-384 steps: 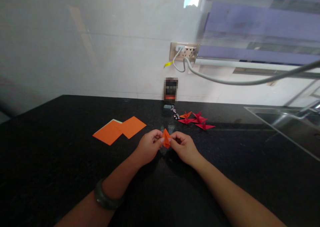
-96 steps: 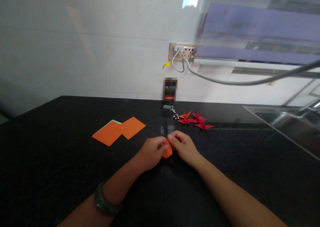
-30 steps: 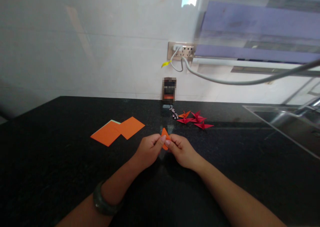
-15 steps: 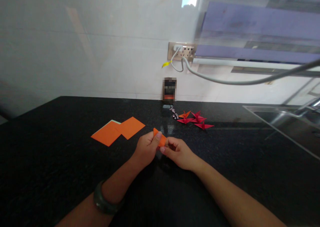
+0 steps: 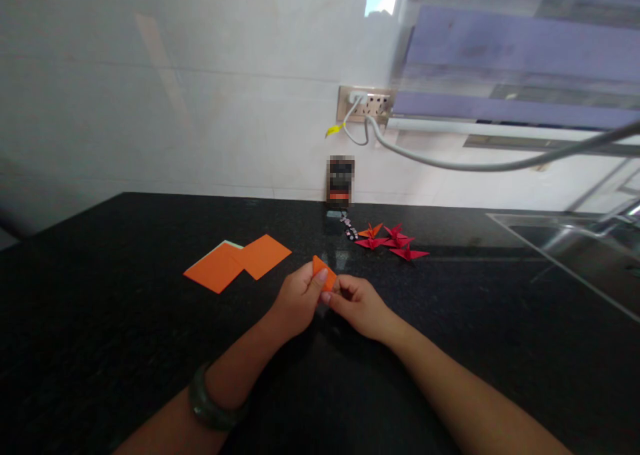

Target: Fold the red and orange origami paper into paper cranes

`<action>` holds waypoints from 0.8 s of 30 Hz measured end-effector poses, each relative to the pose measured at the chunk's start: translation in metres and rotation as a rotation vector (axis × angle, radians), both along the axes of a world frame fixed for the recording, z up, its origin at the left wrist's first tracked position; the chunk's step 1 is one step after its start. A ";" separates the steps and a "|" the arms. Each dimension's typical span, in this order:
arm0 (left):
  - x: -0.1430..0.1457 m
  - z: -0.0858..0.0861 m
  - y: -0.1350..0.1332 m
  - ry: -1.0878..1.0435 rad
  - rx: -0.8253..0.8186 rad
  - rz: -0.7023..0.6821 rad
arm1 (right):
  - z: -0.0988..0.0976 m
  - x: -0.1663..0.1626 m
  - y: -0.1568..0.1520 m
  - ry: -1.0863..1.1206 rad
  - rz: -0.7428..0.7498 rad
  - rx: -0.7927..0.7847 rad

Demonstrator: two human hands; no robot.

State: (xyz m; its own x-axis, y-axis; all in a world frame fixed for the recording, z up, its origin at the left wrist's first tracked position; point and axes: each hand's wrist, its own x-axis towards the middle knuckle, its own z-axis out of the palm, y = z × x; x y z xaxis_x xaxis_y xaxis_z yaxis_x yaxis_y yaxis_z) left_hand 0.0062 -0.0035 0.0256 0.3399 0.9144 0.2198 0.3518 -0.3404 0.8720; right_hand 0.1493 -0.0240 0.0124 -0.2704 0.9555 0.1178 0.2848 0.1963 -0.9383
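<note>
Big black speckled surface (image 5: 125,348) fills the whole lower half of the frame, with a pale tiled wall (image 5: 175,95) behind it across the top. Over on the right edge there's a steel sink (image 5: 590,255) set into the surface. A grey cable (image 5: 475,165) swoops from the right side up to a socket strip (image 5: 367,103) on the wall, upper middle.

Left of centre, a couple of flat orange paper squares (image 5: 237,261) lie overlapping. Right of centre, toward the back, sits a little cluster of folded red and orange cranes (image 5: 393,241), well apart from the hands.

Dead centre: left hand (image 5: 295,301), dark bangle (image 5: 213,405) on that wrist, and right hand (image 5: 357,301) meet just above the surface. Both sets of fingers are pinched narrow on a small folded orange paper piece (image 5: 324,273), which pokes up and left between the two thumbs.
</note>
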 end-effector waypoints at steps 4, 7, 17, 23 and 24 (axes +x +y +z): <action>0.000 -0.003 0.001 -0.041 -0.039 -0.039 | 0.001 0.000 0.001 -0.018 -0.028 0.049; 0.001 -0.004 0.001 -0.049 -0.062 -0.008 | 0.002 0.000 0.001 -0.027 -0.039 0.073; -0.001 0.000 0.003 0.010 0.023 0.031 | 0.000 0.000 0.002 0.036 -0.067 0.033; 0.000 0.001 0.001 0.074 0.003 0.013 | 0.001 0.002 0.002 0.080 -0.061 0.029; 0.001 0.001 0.001 0.077 -0.004 0.008 | 0.001 0.002 0.002 0.076 -0.074 0.032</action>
State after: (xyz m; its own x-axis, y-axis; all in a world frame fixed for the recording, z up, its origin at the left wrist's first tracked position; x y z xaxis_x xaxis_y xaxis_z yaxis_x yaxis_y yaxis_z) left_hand 0.0067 -0.0025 0.0261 0.3481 0.9181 0.1894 0.4210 -0.3336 0.8435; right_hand 0.1514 -0.0216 0.0135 -0.1883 0.9679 0.1665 0.2280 0.2080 -0.9512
